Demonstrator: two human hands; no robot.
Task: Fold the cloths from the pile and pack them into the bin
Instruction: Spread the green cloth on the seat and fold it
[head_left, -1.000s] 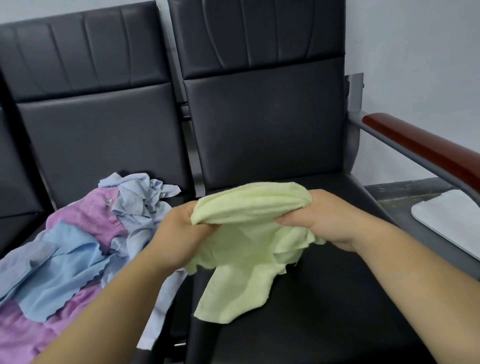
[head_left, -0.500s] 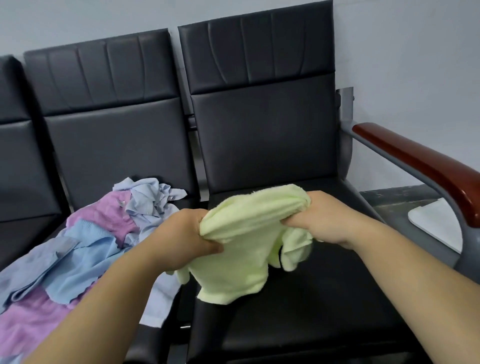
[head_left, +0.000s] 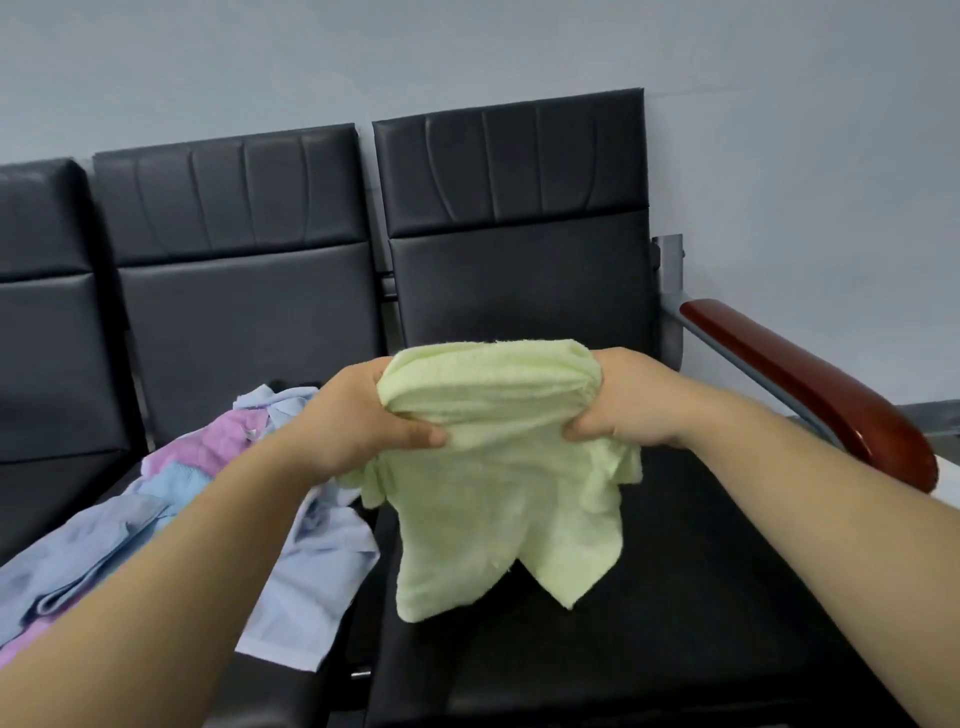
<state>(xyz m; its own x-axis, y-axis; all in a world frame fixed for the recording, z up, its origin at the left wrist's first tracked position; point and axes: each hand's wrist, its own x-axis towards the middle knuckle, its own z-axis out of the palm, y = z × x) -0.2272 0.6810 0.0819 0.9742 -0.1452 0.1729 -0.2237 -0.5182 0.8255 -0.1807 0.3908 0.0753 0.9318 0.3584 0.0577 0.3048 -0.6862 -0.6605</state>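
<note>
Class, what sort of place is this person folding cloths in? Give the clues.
Probably a waiting area: a row of linked black padded seats stands against a plain grey wall, with a wooden armrest at the row's end.

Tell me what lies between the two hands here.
In the head view, a pale green towel spans the gap: the left hand and the right hand each grip one end of its bunched top edge.

Wall: plain pale grey painted wall (head_left: 467, 57).
Seating: row of black padded leatherette chairs (head_left: 514, 270).
Armrest: glossy reddish-brown wooden armrest (head_left: 810, 384), right end.
</note>
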